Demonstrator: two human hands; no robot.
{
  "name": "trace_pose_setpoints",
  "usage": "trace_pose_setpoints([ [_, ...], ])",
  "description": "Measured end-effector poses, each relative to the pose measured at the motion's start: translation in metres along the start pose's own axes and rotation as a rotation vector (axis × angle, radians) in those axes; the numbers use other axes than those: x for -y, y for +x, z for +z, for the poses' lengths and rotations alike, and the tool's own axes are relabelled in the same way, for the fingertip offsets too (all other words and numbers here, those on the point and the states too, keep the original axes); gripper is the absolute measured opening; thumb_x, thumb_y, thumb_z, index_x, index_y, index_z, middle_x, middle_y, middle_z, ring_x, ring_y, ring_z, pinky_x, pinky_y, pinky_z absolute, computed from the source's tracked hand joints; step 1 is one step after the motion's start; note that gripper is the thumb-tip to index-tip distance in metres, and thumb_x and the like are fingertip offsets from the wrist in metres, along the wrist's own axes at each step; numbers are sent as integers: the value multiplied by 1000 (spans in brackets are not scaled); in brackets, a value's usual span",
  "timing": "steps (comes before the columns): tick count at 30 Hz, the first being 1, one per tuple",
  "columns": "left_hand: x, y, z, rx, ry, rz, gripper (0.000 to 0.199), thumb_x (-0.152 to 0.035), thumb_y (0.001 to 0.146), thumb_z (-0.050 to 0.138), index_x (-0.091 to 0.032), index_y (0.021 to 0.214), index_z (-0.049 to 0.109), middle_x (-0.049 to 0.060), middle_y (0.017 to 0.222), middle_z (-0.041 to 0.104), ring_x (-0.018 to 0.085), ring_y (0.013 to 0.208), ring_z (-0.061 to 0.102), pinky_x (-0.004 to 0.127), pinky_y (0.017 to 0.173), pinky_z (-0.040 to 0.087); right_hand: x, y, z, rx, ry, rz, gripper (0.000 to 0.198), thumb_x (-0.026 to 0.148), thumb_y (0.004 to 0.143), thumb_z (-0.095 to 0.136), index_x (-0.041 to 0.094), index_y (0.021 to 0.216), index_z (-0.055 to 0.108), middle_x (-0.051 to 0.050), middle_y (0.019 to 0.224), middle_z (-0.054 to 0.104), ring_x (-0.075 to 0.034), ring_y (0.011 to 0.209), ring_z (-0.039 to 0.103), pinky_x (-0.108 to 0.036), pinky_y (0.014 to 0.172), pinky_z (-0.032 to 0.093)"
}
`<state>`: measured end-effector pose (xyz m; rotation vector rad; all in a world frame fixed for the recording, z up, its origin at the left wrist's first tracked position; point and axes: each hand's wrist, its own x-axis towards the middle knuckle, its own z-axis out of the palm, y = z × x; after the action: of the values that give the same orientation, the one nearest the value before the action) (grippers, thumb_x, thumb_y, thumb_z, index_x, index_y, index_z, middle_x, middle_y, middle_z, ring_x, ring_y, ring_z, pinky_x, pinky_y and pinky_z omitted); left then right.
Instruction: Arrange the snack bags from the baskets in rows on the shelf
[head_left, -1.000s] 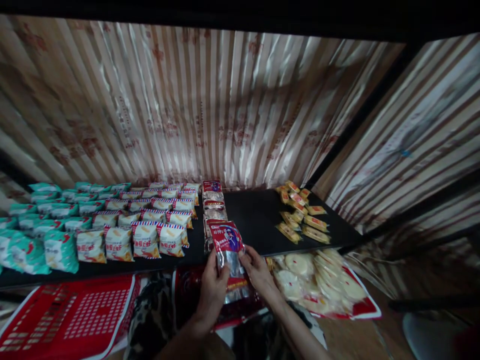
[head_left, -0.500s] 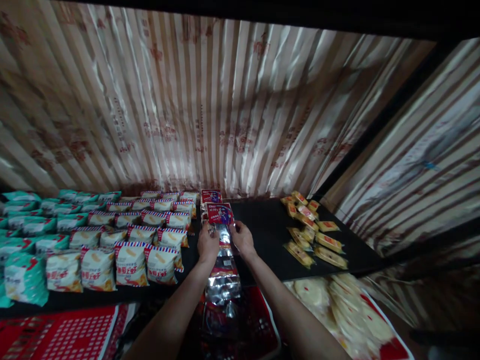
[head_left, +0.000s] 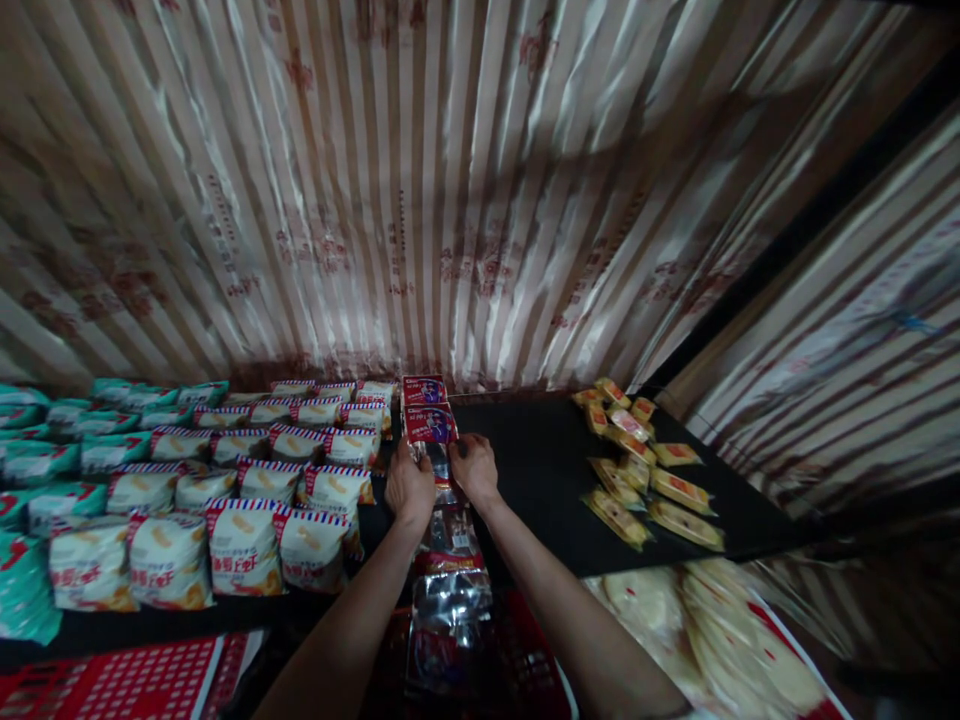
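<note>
A strip of joined shiny snack packets [head_left: 454, 545], red and silver, runs from the back of the black shelf over its front edge and hangs down. My left hand [head_left: 411, 486] grips its left edge with closed fingers. On the opposite edge, my right hand [head_left: 473, 468] pinches the same strip. Just beyond my fingertips lies a red packet [head_left: 430, 424] with a purple figure, directly in front of a matching red packet [head_left: 424, 389] by the curtain. Whether these two are joined I cannot tell.
Rows of white snack bags [head_left: 244, 548] and teal bags [head_left: 26, 585] stand on the left. Yellow wrapped snacks [head_left: 679, 488] lie on the right of the black shelf [head_left: 525, 480]. Below are a red basket [head_left: 150, 675] and pale flat bagged items [head_left: 742, 640]. A striped curtain [head_left: 465, 200] hangs behind.
The front red packet has moved slightly left and lies straighter, in line with the one behind. My right hand has shifted a little leftward and up with it. The camera view has shifted slightly.
</note>
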<state>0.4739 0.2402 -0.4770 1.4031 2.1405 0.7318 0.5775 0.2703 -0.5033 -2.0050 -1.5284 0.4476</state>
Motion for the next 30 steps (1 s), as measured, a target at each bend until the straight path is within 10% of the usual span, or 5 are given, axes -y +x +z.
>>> trace_pose_setpoints([
  [30,17,-22,-5,-166,85,168,32,-25,83,50,-19,114,53,10,116,53,23,113,49,31,88,43,-15,-14,0,-2,174,59,46,31,86,41,11,125,52,-14,120,58,-22,111,55,-31,95,40],
])
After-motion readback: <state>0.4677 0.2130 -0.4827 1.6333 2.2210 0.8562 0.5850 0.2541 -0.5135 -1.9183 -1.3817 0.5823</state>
